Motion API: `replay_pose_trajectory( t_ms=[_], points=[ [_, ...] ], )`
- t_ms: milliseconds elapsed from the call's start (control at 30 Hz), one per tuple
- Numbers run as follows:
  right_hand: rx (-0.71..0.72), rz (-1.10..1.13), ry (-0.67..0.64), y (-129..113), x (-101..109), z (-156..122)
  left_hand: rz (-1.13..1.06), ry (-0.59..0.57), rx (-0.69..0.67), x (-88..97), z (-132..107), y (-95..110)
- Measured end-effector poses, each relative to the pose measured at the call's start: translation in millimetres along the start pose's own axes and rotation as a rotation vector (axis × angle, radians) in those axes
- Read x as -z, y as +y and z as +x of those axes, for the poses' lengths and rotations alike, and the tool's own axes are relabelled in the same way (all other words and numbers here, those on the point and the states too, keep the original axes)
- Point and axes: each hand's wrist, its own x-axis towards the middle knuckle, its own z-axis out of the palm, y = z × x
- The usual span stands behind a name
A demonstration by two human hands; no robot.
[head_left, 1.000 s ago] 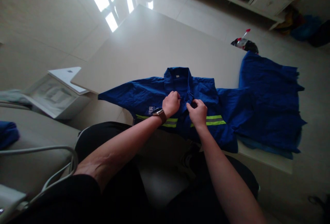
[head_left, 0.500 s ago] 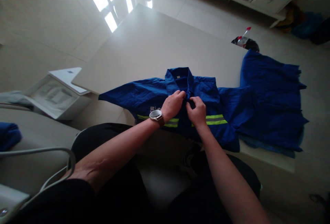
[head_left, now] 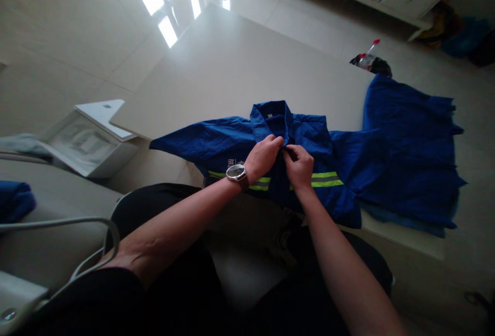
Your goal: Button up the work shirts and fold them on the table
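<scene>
Blue work jacket [head_left: 315, 137] spreads crosswise before us, collar [head_left: 260, 122] farthest; our left hand [head_left: 265, 158] and right hand [head_left: 300, 167] both pinch its front placket [head_left: 280, 178].

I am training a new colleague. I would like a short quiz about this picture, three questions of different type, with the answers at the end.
1. Multiple choice: which wrist wears the watch?
a) the left
b) the right
c) neither

2. True or false: the left hand and the right hand both touch the front of the blue jacket, just below its collar.

3. Fill the gap: each bright stripe across the jacket is yellow-green with a ____ band along its middle.

Key: 1. a; 2. true; 3. grey
</scene>
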Motion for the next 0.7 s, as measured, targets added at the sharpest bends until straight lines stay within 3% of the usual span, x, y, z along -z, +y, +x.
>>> replay_pose_trajectory(
  t_ms=[200, 467, 700],
  points=[
    [0.0, -0.021, -0.003, -4, 0, 1, -0.196, 0.088, -0.02, -5.0, 2, -5],
    [-0.004, -0.054, 0.027, -15, 5, 5, -0.46, 0.126, 0.159, -10.1, 5, -6],
    [-0.166, 0.117, 0.059, -13, 2, 9, -0.519, 0.166, 0.245, -6.2, 5, -3]
  ],
)
